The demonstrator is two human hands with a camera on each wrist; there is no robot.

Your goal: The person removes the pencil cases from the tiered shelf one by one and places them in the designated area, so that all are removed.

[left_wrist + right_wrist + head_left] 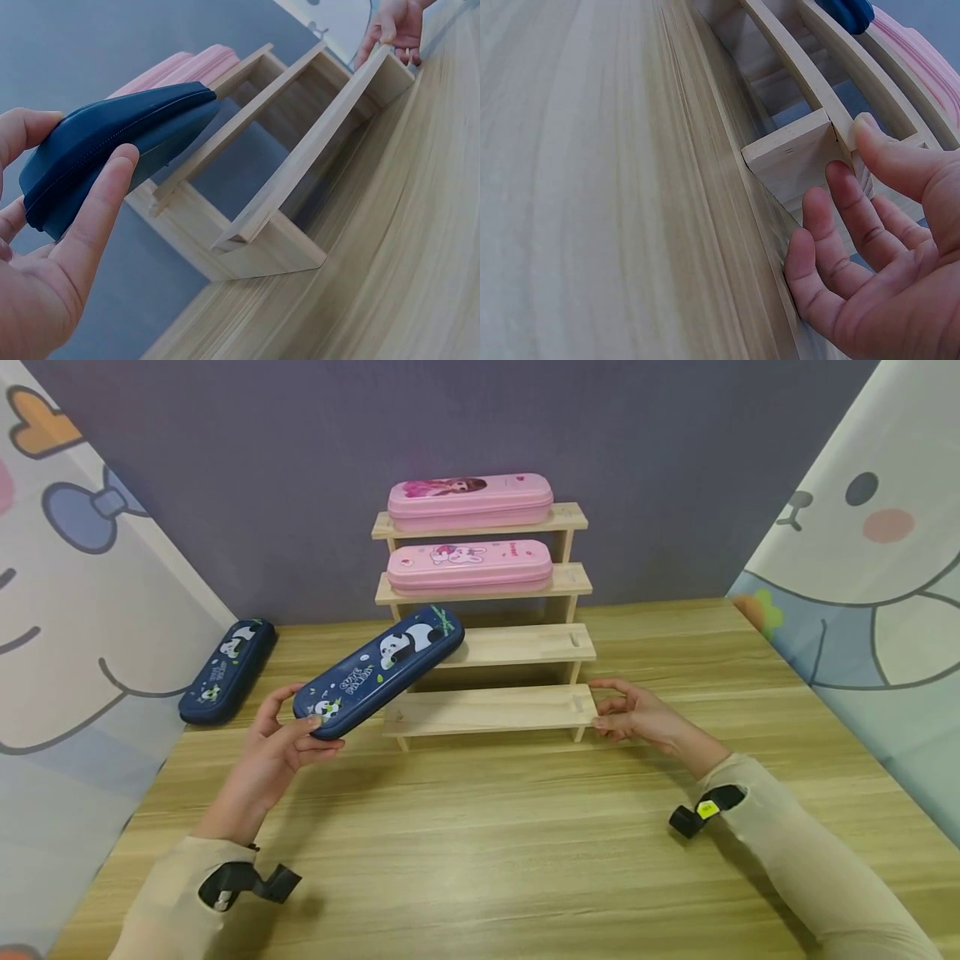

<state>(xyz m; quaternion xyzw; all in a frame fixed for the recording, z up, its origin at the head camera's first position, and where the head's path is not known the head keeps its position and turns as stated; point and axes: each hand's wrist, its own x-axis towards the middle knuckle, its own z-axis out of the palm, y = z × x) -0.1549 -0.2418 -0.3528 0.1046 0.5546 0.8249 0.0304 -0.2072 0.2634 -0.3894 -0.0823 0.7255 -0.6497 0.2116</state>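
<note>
In the head view my left hand (281, 739) grips the near end of a dark blue panda pencil case (378, 672), thumb on its lid. The case is tilted, its far end raised in front of a stepped wooden rack (480, 714). My right hand (637, 718) is at the right end of the rack's lowest tier; in the right wrist view the thumb and index finger (849, 187) pinch the board's corner. Two pink pencil cases lie on the rack: one with a doll picture (472, 503) on the top tier, one with a rabbit (468, 567) on the second.
Another dark blue panda pencil case (227, 672) lies at the table's left, by the cartoon-printed side panel (90, 610). The rack stands on a wood-grain table (487, 852) near a grey back wall (300, 460). A second printed panel (862, 568) borders the right side.
</note>
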